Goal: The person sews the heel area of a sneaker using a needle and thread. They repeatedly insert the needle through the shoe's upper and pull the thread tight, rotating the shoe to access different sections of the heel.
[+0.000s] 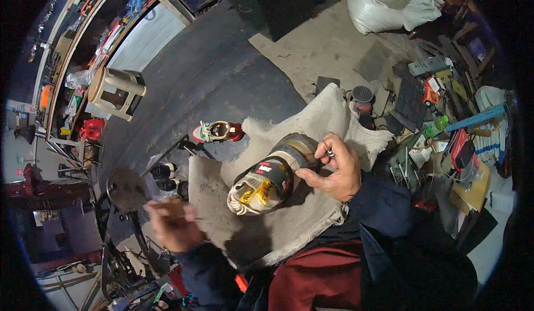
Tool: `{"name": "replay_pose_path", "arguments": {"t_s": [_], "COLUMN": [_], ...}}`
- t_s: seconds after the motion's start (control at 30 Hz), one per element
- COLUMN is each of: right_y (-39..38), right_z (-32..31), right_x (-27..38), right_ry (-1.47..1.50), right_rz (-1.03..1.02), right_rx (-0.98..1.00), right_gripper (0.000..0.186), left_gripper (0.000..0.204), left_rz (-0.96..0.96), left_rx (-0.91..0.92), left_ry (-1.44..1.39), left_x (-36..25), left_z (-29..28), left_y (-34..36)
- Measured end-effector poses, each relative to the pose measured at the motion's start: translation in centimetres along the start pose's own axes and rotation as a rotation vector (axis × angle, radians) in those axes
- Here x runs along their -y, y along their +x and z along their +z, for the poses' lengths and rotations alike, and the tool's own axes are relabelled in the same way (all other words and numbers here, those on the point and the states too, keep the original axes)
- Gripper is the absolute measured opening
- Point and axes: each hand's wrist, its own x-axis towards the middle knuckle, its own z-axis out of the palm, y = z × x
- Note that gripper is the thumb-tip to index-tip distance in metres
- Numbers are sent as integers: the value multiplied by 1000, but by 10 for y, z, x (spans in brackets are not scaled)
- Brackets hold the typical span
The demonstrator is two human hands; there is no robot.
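Note:
A cream sneaker [261, 186] with a black band and yellow patches lies on a pale, stained cloth [311, 208] spread over my lap. Its toe points to the lower left, and a rounded dark brown and tan part [296, 145] is at its upper right end. My right hand [336, 169] is beside that end, fingers curled, thumb and forefinger close together near its edge; what they pinch is too small to make out. A small shiny piece shows at its fingers. Off to the left, apart from the shoe, my left hand [172, 225] is smeared by motion.
Beyond the cloth, another shoe [218, 131], red and white, stands on the dark floor. A round metal plate on a stand [125, 189] is at the left, with a beige stool [118, 91] farther off. Heaped tools and a green bottle [436, 126] crowd the right; a white sack [395, 5] lies behind.

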Motion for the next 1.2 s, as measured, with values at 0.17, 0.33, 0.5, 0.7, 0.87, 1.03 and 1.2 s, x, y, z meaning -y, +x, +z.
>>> {"name": "replay_pose_path", "arguments": {"t_s": [0.17,0.33,0.5,0.7,0.87,1.03,1.2], "right_y": [-2,-5,-18,-33,-33,-20,21], "right_z": [6,-4,-24,-33,-33,-40,-144], "right_x": [-1,14,40,59,49,21,-7], "right_ry": [85,162,338,275,328,179,1311], "right_rz": [17,182,217,174,478,11,-44], "right_rx": [-16,56,130,223,212,180,-324], "right_gripper": [48,42,21,18,19,15,30], "left_gripper": [35,15,26,21,19,13,8], "left_rz": [201,801,876,831,757,641,598], "left_rx": [64,438,816,893,867,741,694], "left_ry": [114,841,1089,1059,1022,1013,989], "left_x": [-30,-9,13,30,30,33,37], "left_z": [-27,49,125,132,131,134,132], "left_y": [27,-47,-50,-42,-42,-44,-41]}}
